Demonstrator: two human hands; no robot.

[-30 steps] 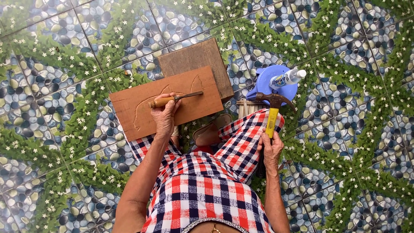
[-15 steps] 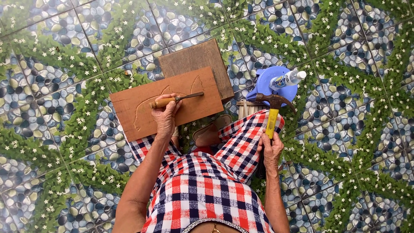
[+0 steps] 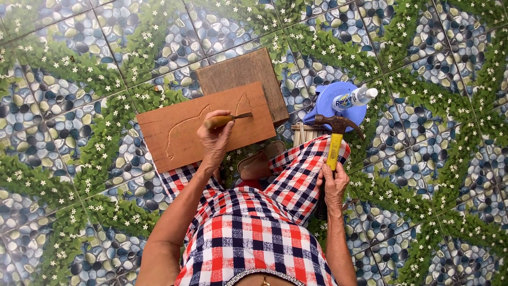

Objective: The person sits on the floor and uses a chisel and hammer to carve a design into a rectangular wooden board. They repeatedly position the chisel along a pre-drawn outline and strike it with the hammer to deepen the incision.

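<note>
— While the floor [image 3: 79, 63] fills most of the view with its pebble-and-leaf tiles, what sits on it?

— Biggest is the board [image 3: 206, 127], a reddish plank lying flat and slightly tilted, in front of the person's knees. A darker block [image 3: 246, 74] lies just behind it, its near edge tucked under or against the board; I cannot tell which.

— How much carving shows on the board?

— A thin groove runs in one long outline: down the left end, then rising along the middle, with a pointed peak near the right end. Only a line is cut. The wood inside and outside the outline looks flat and untouched, so I judge the outlining partly or mostly done and any deeper shaping not yet begun.

— And to the right?

— A blue lid [image 3: 330, 98] with a small bottle [image 3: 357, 97] lying on it, beside a woven basket [image 3: 304, 135].

— The hands?

— The right hand [image 3: 333, 182] is closed around the yellow handle of a hammer [image 3: 336, 132], head raised above the checked lap, well apart from the board. The left hand [image 3: 216, 139] grips a chisel [image 3: 227, 118] by its wooden handle, the blade's tip resting on the board near the peaked groove.
</note>
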